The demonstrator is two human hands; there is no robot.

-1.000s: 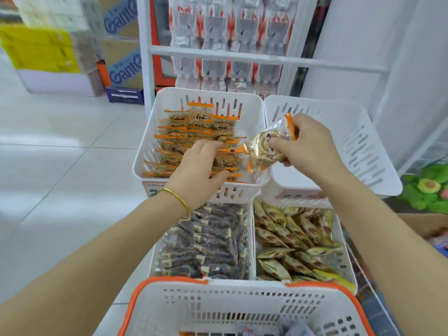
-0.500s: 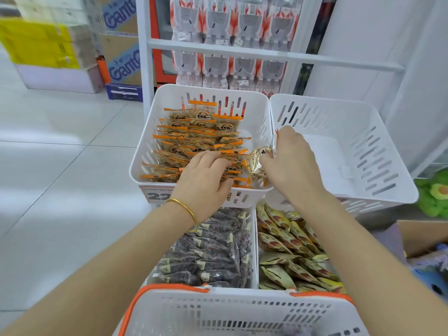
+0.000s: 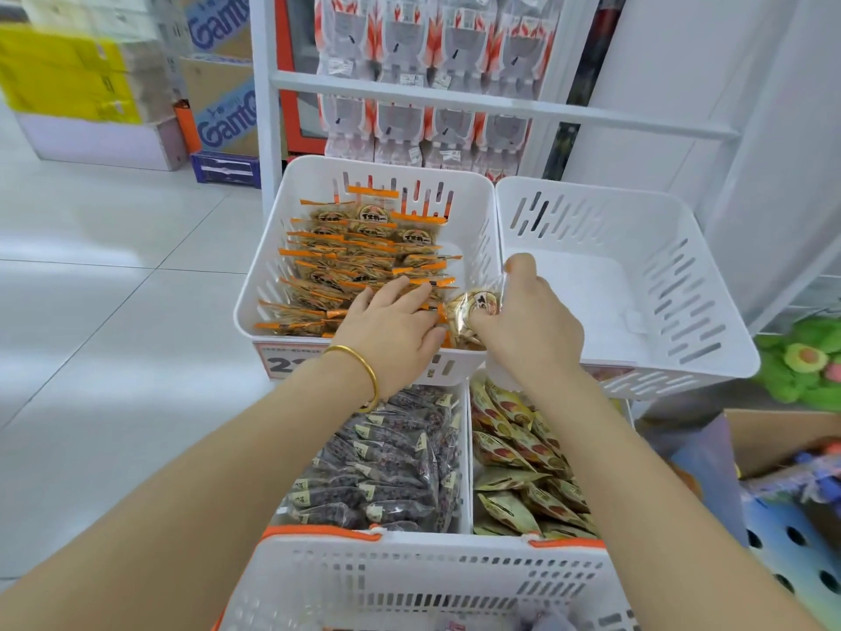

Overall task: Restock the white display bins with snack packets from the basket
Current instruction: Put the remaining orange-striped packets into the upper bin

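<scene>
At frame centre the right hand point(image 3: 530, 330) pinches a snack packet point(image 3: 473, 311); slot it upright beside the packet rows point(image 3: 355, 257) that the flat-fingered left hand point(image 3: 391, 325) presses

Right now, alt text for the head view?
The right hand pinches a clear snack packet at the near right corner of the upper left white bin, while the left hand lies flat on the orange-edged packets in it. An orange-rimmed basket sits nearest the camera.
</scene>
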